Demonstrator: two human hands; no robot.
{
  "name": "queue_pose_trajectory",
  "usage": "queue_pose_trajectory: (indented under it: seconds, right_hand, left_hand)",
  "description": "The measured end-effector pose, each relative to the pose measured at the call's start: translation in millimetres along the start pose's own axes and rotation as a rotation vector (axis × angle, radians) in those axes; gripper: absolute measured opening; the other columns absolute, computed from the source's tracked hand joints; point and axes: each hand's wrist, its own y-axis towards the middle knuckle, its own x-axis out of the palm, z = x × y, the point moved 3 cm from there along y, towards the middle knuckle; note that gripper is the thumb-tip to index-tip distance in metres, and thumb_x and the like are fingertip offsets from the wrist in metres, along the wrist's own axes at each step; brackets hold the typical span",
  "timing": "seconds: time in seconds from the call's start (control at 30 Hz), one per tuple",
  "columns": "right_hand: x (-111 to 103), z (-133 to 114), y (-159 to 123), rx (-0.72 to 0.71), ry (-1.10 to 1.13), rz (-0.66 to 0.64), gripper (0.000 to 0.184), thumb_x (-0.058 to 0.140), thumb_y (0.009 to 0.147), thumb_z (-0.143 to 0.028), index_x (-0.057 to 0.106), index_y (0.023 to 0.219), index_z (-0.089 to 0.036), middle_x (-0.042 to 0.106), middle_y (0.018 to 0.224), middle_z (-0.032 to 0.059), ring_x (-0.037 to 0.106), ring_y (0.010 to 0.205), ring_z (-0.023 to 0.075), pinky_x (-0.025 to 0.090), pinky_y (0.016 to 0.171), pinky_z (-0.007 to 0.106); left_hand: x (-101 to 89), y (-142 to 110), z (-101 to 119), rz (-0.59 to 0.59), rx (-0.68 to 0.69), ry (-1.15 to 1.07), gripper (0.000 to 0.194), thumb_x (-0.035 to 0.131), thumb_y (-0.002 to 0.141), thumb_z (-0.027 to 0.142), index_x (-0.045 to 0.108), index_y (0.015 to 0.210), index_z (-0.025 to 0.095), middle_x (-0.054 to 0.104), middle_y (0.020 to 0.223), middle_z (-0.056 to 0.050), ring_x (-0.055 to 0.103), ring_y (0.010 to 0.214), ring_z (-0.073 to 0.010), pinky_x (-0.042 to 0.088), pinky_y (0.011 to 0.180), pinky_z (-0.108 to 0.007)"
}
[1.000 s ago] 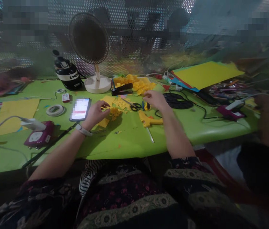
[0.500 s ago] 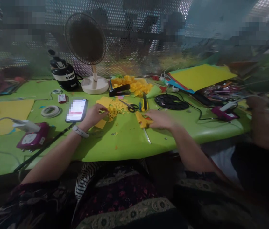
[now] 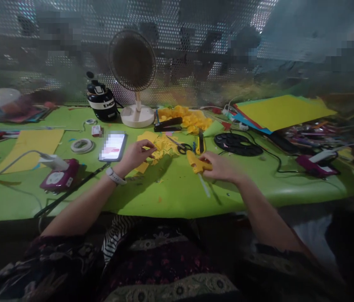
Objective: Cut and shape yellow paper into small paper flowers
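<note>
In my right hand (image 3: 217,167) is a yellow hot glue gun (image 3: 197,163), gripped by its handle. A whitish glue stick (image 3: 205,186) sticks out of it towards me, and its shadow falls apart from it on the table. My left hand (image 3: 137,156) is closed in a pinch above crumpled yellow paper scraps (image 3: 164,147); whatever the fingertips hold is too small to make out. Dark-handled scissors (image 3: 184,148) lie at the scraps' right side. A yellow box cutter (image 3: 200,144) rests just beyond the glue gun.
Left of my hands lie a phone (image 3: 112,147), a tape roll (image 3: 82,145) and a purple power adapter (image 3: 60,174). Behind stand a fan (image 3: 137,116), a black bottle (image 3: 102,102) and a stapler (image 3: 168,124). A black palette (image 3: 238,144) and yellow sheets (image 3: 285,113) are at right, near another person's arm.
My right hand has picked the glue gun up off the table. My left hand has lifted slightly from the yellow scraps. The whole view has shifted, with things now further right.
</note>
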Motion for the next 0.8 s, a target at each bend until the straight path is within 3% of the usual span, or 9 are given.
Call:
queue_pose_trajectory:
  seconds: [0.17,0.3,0.4,0.57,0.8]
  right_hand:
    - [-2.3,-10.9,9.9,-0.028,0.581,0.124,0.038,0.066,0.067,-0.039,0.053,0.098,-0.021,0.063,0.092,0.0036,0.061,0.075,0.0175,0.048,0.064,0.029]
    - [2.3,-35.2,23.0,0.066,0.844,0.155,0.040,0.070,0.066,-0.046,0.047,0.090,-0.024,0.053,0.067,-0.0055,0.046,0.050,0.0100,0.038,0.045,0.024]
    - [3.8,-56.2,30.4,0.089,0.909,0.184,0.046,0.076,0.063,-0.049,0.045,0.087,-0.025,0.046,0.061,-0.0081,0.041,0.045,0.0088,0.035,0.042,0.024]
    - [9.2,-83.0,35.7,0.015,1.005,0.130,0.038,0.069,0.074,-0.054,0.050,0.087,-0.025,0.048,0.056,-0.0066,0.042,0.045,0.0107,0.036,0.044,0.026]
    - [30.9,-89.0,34.1,-0.044,0.905,0.182,0.041,0.074,0.071,-0.051,0.049,0.090,-0.025,0.052,0.075,-0.0033,0.046,0.053,0.0107,0.040,0.045,0.026]
  left_hand:
    - [1.7,1.2,-2.1,-0.006,-0.012,-0.183,0.028,0.071,0.080,0.044,0.063,0.087,0.018,0.072,0.087,-0.008,0.075,0.080,-0.0232,0.059,0.052,-0.026]
    - [-3.8,2.1,3.4,0.067,0.125,-0.121,0.025,0.070,0.081,0.040,0.065,0.090,0.017,0.074,0.087,-0.008,0.073,0.083,-0.0206,0.062,0.071,-0.032]
    - [-8.8,0.3,9.6,0.129,0.223,-0.031,0.023,0.069,0.083,0.039,0.067,0.091,0.017,0.074,0.091,-0.009,0.071,0.085,-0.0192,0.061,0.077,-0.033]
    - [-10.9,-1.2,9.0,0.156,0.302,-0.012,0.024,0.068,0.085,0.038,0.066,0.097,0.017,0.072,0.097,-0.009,0.071,0.088,-0.0184,0.060,0.078,-0.031]
    - [-8.2,-0.2,5.6,0.204,0.344,-0.078,0.030,0.076,0.079,0.042,0.065,0.088,0.016,0.069,0.087,-0.005,0.070,0.080,-0.0153,0.061,0.071,-0.028]
